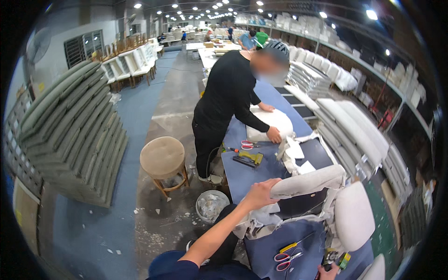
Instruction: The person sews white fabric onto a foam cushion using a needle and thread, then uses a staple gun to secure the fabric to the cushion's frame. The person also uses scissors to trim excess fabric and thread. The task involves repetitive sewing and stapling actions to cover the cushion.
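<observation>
Light-grey fabric-covered padded seat part with black underside (309, 182) is located right of centre, propped tilted above the blue-covered worktable (262, 252). Its left end is gripped by the left hand (261, 193), fingers closed on the padded edge. Black-and-green handheld tool (344, 260) is touched by the right hand (328, 272) at the lower right; hand is cut by the frame edge, so finger closure cannot be told. Yellow-handled screwdriver (290, 247) and red-and-white-handled scissors (283, 261) are laid left of that tool. White rounded cushion (354, 217) is seen just above it. Upper centre: off-white padded cushion (269, 122) is pressed by both hands of a black-clad co-worker (227, 88).
</observation>
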The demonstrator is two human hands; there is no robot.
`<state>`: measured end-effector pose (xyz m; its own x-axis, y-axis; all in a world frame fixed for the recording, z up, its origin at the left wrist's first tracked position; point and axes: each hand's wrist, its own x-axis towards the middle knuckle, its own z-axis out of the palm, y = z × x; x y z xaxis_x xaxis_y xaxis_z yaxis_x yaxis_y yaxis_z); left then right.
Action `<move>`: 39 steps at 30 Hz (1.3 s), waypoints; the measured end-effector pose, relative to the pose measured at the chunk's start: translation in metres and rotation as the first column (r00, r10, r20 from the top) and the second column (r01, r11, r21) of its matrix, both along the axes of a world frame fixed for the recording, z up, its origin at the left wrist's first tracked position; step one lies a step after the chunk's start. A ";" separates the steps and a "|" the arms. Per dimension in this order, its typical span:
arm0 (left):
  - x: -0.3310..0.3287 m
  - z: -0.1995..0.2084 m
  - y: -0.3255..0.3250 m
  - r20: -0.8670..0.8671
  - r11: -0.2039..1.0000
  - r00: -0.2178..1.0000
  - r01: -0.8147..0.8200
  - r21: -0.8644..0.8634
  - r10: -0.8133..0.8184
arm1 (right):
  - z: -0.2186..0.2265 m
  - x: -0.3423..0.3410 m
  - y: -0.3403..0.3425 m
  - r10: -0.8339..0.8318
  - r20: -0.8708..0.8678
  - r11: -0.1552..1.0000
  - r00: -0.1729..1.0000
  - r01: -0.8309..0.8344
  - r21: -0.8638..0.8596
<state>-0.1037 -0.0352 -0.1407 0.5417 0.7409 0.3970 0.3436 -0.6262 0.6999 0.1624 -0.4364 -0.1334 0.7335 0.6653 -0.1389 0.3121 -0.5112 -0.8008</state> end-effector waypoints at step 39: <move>0.159 0.142 0.051 0.126 0.806 0.805 0.589 -0.058 -0.580 | -0.260 -0.027 0.132 -0.032 0.245 0.940 0.969 0.112 -0.321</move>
<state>0.0552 0.0155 0.0012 0.8458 0.3311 0.4183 -0.1398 -0.6192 0.7727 0.1351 -0.3049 -0.3938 0.8160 0.5551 -0.1611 0.4213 -0.7621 -0.4916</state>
